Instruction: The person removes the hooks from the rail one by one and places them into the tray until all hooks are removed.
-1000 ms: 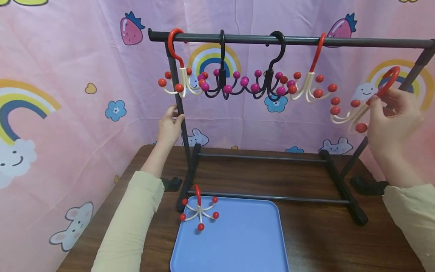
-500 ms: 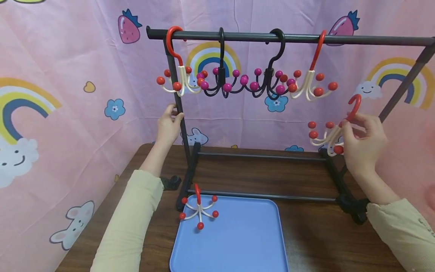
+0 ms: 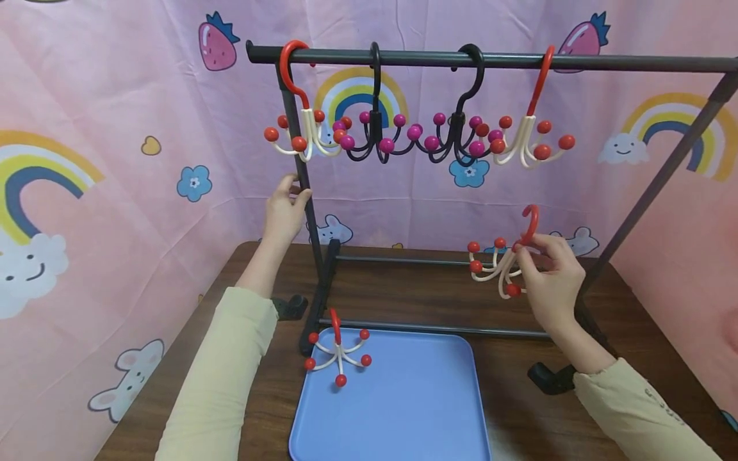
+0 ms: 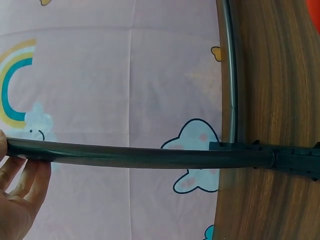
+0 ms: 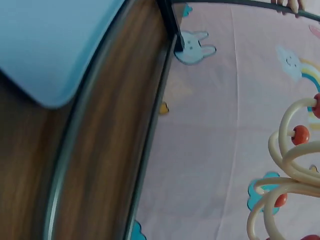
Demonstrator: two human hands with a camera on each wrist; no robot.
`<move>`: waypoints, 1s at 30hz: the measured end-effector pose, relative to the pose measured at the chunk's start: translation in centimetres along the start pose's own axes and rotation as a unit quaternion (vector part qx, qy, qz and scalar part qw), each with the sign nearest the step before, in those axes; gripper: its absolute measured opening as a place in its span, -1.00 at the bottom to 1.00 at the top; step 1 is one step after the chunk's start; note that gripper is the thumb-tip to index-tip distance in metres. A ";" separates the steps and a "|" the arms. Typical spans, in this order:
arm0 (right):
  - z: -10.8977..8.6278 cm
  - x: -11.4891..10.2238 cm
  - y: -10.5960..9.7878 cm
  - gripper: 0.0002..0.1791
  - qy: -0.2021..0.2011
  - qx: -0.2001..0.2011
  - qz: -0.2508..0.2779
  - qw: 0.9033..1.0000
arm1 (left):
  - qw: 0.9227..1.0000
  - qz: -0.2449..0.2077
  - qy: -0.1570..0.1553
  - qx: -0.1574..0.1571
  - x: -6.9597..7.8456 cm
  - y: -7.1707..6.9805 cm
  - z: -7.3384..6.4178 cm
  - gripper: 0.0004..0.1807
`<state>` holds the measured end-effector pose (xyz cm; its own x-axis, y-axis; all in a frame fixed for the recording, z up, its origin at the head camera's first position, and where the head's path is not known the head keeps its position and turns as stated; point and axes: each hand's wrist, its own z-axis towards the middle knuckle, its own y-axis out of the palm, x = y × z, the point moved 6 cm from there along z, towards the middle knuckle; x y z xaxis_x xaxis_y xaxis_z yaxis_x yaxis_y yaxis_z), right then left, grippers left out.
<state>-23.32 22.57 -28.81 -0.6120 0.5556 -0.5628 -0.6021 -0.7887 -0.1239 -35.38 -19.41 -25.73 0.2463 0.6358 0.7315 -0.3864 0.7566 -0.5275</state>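
My left hand (image 3: 285, 210) grips the left post (image 3: 312, 225) of a dark metal rack, also seen in the left wrist view, where the fingers (image 4: 36, 186) lie against the post. In my right hand (image 3: 555, 282) is a claw hanger (image 3: 506, 261) with a red hook, cream prongs and red ball tips, pinched just below the hook and tilted, below the top rail. Its prongs (image 5: 295, 172) show at the right edge of the right wrist view; the right hand is out of that view. A similar red-and-cream hanger (image 3: 339, 351) rests on a blue tray (image 3: 403, 397).
On the top rail (image 3: 426, 59) hang a red-and-cream hanger (image 3: 311, 131), two black hangers (image 3: 376, 128) (image 3: 457, 125) with pink balls, and another red-and-cream hanger (image 3: 523, 137). Rack feet (image 3: 323, 301) and lower bars (image 3: 426, 328) stand on the brown wooden table (image 3: 519, 410). A patterned cloth surrounds it.
My right hand has brought the claw hanger down and to the left, from near the right post to below the rail. The left hand keeps its grip on the left post.
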 end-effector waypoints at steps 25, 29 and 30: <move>-7.9 -2.6 7.4 -0.79 0.006 -0.196 0.079 0.977 | 1.000 -0.001 -0.001 0.008 0.0 0.2 -0.2 -0.64; -9.4 -2.8 8.5 -0.79 0.009 -0.228 0.092 0.969 | 1.000 0.001 -0.001 0.010 -0.1 0.1 -0.2 -0.64; -9.7 -2.8 8.7 -0.80 0.011 -0.236 0.097 0.967 | 1.000 0.003 -0.001 0.010 -0.1 0.1 -0.2 -0.63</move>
<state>-21.84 11.56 -36.25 -0.6763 0.3835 -0.6289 -0.1732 -0.9126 -0.3703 -35.24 -19.36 -25.91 0.2419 0.6399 0.7294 -0.4056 0.7495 -0.5231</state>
